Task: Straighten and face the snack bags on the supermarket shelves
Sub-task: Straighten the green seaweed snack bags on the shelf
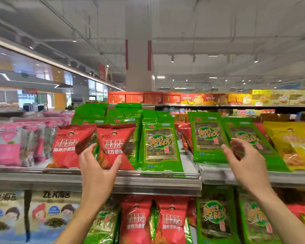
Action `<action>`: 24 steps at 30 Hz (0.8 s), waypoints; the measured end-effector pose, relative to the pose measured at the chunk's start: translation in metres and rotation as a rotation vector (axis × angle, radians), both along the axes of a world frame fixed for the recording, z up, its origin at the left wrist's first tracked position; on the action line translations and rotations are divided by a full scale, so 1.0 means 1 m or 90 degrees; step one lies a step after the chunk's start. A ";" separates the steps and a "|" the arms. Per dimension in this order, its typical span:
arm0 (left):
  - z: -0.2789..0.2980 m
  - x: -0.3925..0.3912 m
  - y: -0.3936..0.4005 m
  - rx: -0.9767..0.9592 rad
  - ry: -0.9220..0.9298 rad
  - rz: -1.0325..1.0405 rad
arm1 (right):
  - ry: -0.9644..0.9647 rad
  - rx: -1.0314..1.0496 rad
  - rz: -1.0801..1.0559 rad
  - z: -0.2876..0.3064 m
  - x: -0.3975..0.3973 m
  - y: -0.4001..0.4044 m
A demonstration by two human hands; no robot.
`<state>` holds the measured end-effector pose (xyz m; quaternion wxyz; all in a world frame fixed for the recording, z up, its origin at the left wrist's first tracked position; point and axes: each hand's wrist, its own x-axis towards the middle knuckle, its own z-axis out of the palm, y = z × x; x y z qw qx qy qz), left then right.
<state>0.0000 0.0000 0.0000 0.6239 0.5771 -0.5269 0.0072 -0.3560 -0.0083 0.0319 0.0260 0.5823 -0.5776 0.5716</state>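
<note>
Two red snack bags stand on the top shelf (148, 180); the right red bag (114, 138) leans crookedly against the left red bag (69, 147). My left hand (99, 166) reaches up with spread fingers, its thumb and fingertips at the right red bag's lower edge, not closed round it. Green seaweed bags stand to the right: one at the centre (158, 147) and two leaning ones (208, 138) (250, 138). In front of the leaning green bags hovers my right hand (241, 161), fingers loosely bent and holding nothing; it is blurred.
Pink bags (7, 147) fill the shelf's left end and yellow bags (292, 143) its right end. The lower shelf holds more red bags (171, 219), green bags (215, 217) and pale seaweed packs (51, 217). A white pillar (139, 67) and boxed goods (192, 98) stand behind.
</note>
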 end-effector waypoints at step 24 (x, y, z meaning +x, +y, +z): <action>0.035 0.044 -0.067 0.242 0.133 -0.270 | -0.154 0.413 0.125 0.037 -0.026 -0.084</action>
